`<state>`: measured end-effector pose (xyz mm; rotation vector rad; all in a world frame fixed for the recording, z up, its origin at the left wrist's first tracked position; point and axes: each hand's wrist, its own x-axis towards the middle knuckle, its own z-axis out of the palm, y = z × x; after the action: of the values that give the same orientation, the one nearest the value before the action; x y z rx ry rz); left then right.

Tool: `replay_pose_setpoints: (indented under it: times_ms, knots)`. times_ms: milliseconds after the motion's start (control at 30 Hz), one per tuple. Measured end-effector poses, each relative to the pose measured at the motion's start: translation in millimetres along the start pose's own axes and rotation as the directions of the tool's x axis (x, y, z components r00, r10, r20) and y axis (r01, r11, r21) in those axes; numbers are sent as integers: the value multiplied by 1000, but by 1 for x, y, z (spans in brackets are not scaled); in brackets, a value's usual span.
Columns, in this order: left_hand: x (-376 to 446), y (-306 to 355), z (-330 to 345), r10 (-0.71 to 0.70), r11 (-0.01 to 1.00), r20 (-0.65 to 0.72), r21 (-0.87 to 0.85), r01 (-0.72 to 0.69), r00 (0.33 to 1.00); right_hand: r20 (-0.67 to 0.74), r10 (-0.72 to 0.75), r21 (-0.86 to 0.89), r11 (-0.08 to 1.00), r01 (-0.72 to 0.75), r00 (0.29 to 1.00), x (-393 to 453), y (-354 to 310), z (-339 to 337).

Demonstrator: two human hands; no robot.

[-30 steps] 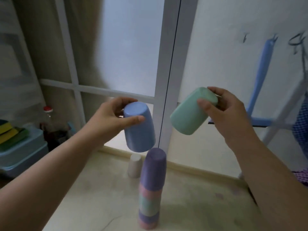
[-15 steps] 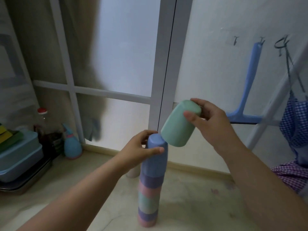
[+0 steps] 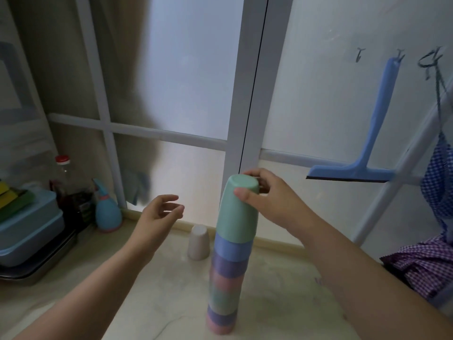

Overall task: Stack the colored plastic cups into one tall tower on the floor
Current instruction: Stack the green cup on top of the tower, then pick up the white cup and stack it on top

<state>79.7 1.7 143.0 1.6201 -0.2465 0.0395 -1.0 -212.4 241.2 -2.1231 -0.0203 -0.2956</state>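
head cam | looks forward-down | close over floor (image 3: 152,290) | faces glass door (image 3: 196,82)

Both forearms are bare from the frame's lower edge up to the wrists, with no sleeve in view. The left hand (image 3: 159,215) and right hand (image 3: 274,200) wear no gloves, rings, watch or bands. The fingernails are short and unpainted.

Lower tower (image 3: 224,300) cups motion-blurred, forearms cut by bottom edge, checked cloth (image 3: 426,263) cropped at right edge
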Motion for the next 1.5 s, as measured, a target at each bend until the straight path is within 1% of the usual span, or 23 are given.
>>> replay_pose_setpoints:
  times_ms: [67, 233, 333, 433, 533, 667, 833, 900, 1033, 1167, 1233, 1267, 1367, 1433, 1500]
  knots:
    - [2, -10, -4, -24, 1000, -7, -1, 24, 1000, -17, -6, 57, 998, 7, 1000, -1, 6, 2]
    - [13, -26, -2, -60, 998, 7, 14, 60, 998, 29, -44, 96, 995, 41, 999, 2, 17, 2]
    - [22, -34, 2, -75, 997, 39, 36, 74, 996, 10, -36, 130, 991, 35, 999, 8, 25, 1]
    - [31, -46, 8, -91, 992, 60, 95, 85, 994, -19, -24, 189, 982, 27, 1000, 12, 37, -2]
    - [43, -62, 15, -129, 977, 98, 186, 110, 987, -100, 36, 225, 974, -12, 994, 14, 51, -7]
    - [69, -99, 21, -197, 909, 198, 404, 103, 960, -193, 158, 245, 964, -108, 968, 16, 76, -14]
    - [96, -143, 38, -276, 864, 298, 493, 100, 914, -241, 286, 202, 950, -240, 928, 8, 117, -12]
    - [101, -154, 48, -288, 869, 320, 484, 106, 903, -255, 355, 213, 928, -306, 900, 3, 131, -12]
    - [109, -174, 62, -293, 858, 287, 500, 118, 912, -263, 450, 209, 890, -405, 853, -14, 152, -15]
    - [115, -193, 67, -312, 872, 235, 456, 179, 920, -312, 450, 196, 892, -407, 836, -28, 157, -17]
    - [114, -198, 67, -318, 881, 180, 420, 219, 931, -316, 474, 247, 878, -411, 822, -31, 158, -14]
    - [113, -199, 67, -316, 887, 157, 399, 233, 936, -314, 480, 263, 873, -411, 819, -31, 159, -13]
    - [105, -191, 59, -299, 908, 124, 344, 241, 946, -301, 479, 228, 876, -426, 825, -33, 164, -8]
    - [97, -176, 48, -272, 929, 119, 291, 228, 955, -288, 465, 214, 883, -417, 837, -35, 167, -4]
    - [92, -150, 32, -233, 957, 111, 201, 208, 966, -280, 449, 215, 891, -401, 848, -35, 167, 0]
